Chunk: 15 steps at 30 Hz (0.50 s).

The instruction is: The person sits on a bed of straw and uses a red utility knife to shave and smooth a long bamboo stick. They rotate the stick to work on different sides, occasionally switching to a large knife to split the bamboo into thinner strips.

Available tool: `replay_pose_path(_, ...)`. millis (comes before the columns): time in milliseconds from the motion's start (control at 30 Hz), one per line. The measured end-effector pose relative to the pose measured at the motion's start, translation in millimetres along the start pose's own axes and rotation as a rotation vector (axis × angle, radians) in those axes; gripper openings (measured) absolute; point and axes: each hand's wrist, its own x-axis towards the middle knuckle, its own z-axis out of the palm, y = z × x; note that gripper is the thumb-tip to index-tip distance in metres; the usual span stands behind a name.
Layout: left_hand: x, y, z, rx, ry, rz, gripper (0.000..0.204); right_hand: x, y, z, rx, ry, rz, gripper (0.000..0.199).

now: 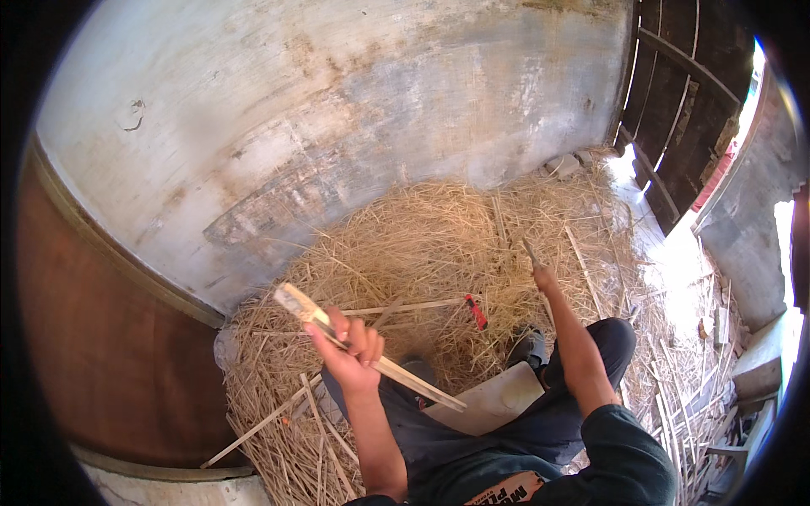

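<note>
My left hand [354,358] is closed around a couple of long, pale bamboo strips [413,381], held slantwise above my lap. Their thicker, light end points up and left; the thin ends reach over a pale, flat board [491,401] lying between my legs. Off to the right, my right hand [545,278] grips a knife, its narrow blade [529,251] pointing up and away from me. The handle is hidden in the fist. A red and black hand tool [475,311] lies on the shavings in front of my feet.
Straw-like shavings [422,228] cover the floor up to a stained, whitish wall [405,110]. Loose strips [321,422] lie at my left. A brown door panel [110,337] stands left, and a dark plank door [683,101] at the far right. Clutter [747,434] lines the right edge.
</note>
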Motion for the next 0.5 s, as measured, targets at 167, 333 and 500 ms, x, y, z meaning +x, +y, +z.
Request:
replay_pose_path(167,-7,2,14,0.059,-0.069,-0.116,0.063,-134,-1,67,-0.348,-0.206,-0.053,0.047)
replay_pose_path(333,6,-17,38,-0.042,-0.156,-0.226,0.073,-147,24,52,-0.343,-0.220,0.072,0.071)
replay_pose_path(500,9,-25,46,-0.017,-0.132,-0.215,0.070,-159,-5,64,-0.335,-0.096,-0.072,0.064)
